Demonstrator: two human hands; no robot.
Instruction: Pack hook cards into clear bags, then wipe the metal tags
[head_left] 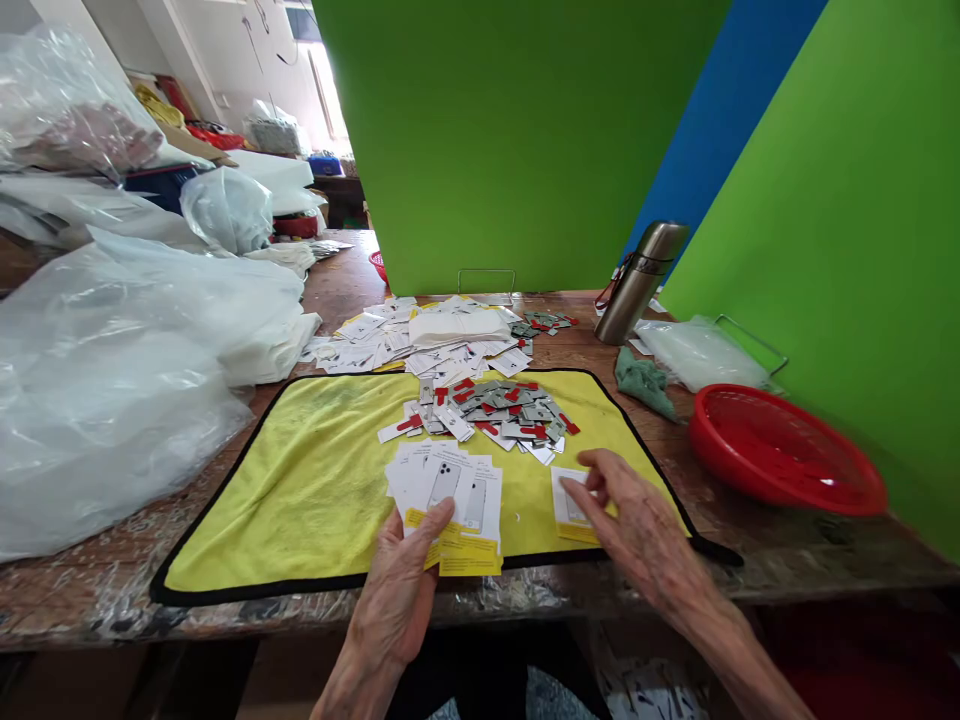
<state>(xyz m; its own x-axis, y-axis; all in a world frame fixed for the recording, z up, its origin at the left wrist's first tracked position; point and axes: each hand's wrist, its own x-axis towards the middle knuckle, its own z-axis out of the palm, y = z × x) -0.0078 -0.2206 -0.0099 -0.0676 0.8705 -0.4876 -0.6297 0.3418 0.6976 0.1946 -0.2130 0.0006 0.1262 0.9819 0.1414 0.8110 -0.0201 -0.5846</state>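
Note:
A fan of white-and-yellow cards [480,500] printed with phone drawings is held in my left hand [401,585], its thumb pressed on top. To the right, my right hand [630,520] has its fingers over another such card [566,525] lying on the yellow cloth [315,480]. Its thumb and index finger are spread apart, with the index fingertip at the card. Beyond my hands, a heap of small grey and red pieces [510,408] lies near the cloth's back edge. Behind the heap is a spread of white papers [367,335].
Large plastic bags [127,390] crowd the left side. A steel flask [641,285], a green rag [645,383], a clear bag [701,352] and a red basket [787,450] stand or lie on the right. Green panels [525,140] rise behind the table.

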